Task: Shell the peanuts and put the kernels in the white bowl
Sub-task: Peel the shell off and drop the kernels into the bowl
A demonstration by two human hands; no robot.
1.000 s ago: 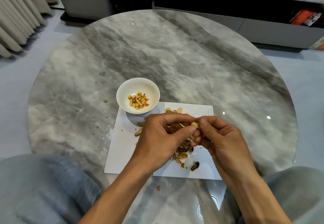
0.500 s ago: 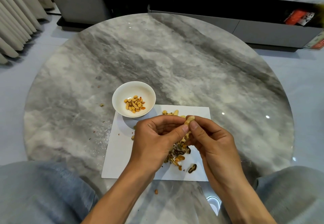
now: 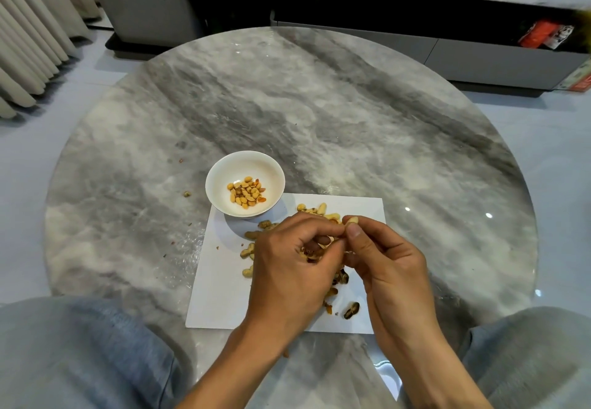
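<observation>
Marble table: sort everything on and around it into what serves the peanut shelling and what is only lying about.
Belongs to the job:
white bowl holding kernels
unshelled peanuts on the white paper sheet
peanut pinched by the left hand and right hand
empty shells

Just lying about:
crumb on the marble table
orange packet on the cabinet shelf
curtain

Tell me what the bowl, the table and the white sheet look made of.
Bowl: glazed ceramic or porcelain by the look, white and smooth with a thin rim.
Table: grey veined marble or a marble-look slab, polished, with light glints.
Sheet: likely paper, flat, matte, sharp-cornered.
</observation>
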